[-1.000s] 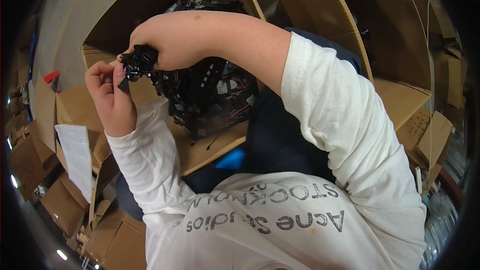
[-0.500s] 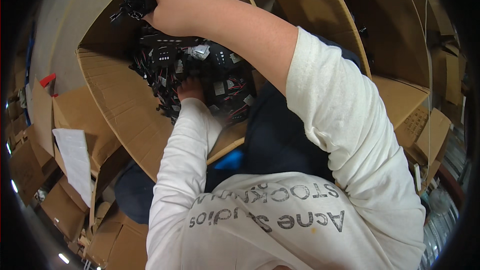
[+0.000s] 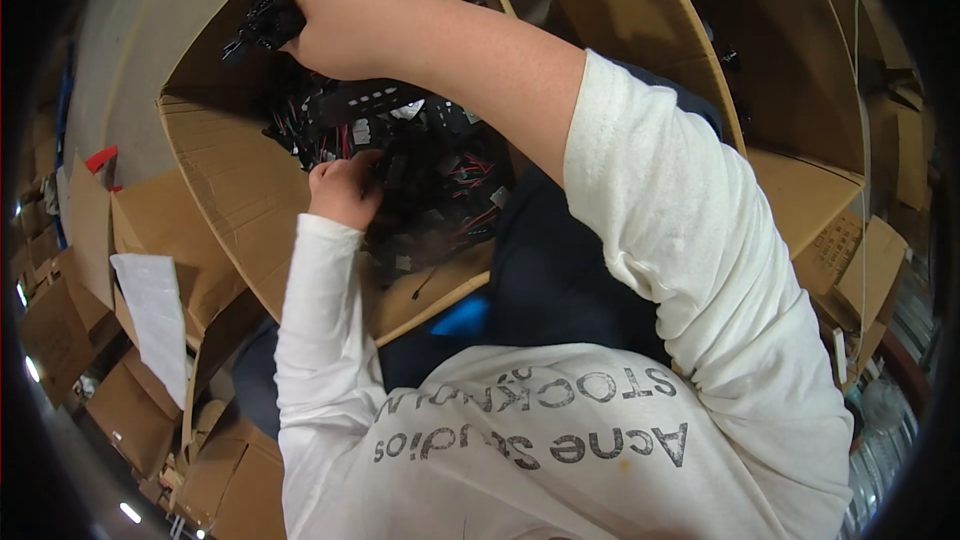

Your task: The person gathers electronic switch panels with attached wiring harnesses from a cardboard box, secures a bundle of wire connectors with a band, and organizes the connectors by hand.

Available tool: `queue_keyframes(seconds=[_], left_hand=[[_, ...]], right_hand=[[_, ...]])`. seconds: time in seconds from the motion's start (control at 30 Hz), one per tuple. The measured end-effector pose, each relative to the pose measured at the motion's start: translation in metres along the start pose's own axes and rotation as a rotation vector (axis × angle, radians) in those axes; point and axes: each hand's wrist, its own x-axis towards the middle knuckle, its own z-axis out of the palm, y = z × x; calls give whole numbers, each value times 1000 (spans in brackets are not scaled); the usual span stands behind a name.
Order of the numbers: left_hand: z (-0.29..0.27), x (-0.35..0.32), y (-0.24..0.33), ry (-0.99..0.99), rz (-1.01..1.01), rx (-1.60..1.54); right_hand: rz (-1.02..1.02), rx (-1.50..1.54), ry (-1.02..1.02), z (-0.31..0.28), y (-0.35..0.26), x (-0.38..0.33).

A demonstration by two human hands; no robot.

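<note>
A large open cardboard box (image 3: 225, 175) in front of me holds a tangled heap of black parts with red and black wires (image 3: 430, 165). My right hand (image 3: 355, 15) reaches across to the box's far left side and is closed around a small black wired part (image 3: 262, 22). My left hand (image 3: 345, 190) is down inside the box with its fingers dug into the heap; whether it grips anything is hidden.
A second open cardboard box (image 3: 640, 10) stands to the right. More cardboard boxes (image 3: 60, 310) and a white sheet of paper (image 3: 155, 315) lie at the left. A small carton (image 3: 865, 270) sits at the right edge.
Both hands held the black part together above the box a second ago. My left hand then dropped into the heap, while my right hand carried the part up and to the far left.
</note>
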Motion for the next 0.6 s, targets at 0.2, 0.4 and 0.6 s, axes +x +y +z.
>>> queue_keyframes(seconds=[0.2,0.4,0.6], left_hand=[[-35,-10,-19,-214,-230,-458],[31,-45,-83,-440,-314,-260],[38,-30,-90,-412,-449,-133]], right_hand=[[23,-19,74,8,3,-2],[21,48,-52,1,-9,-8],[-47,-29,-52,8,2,-8]])
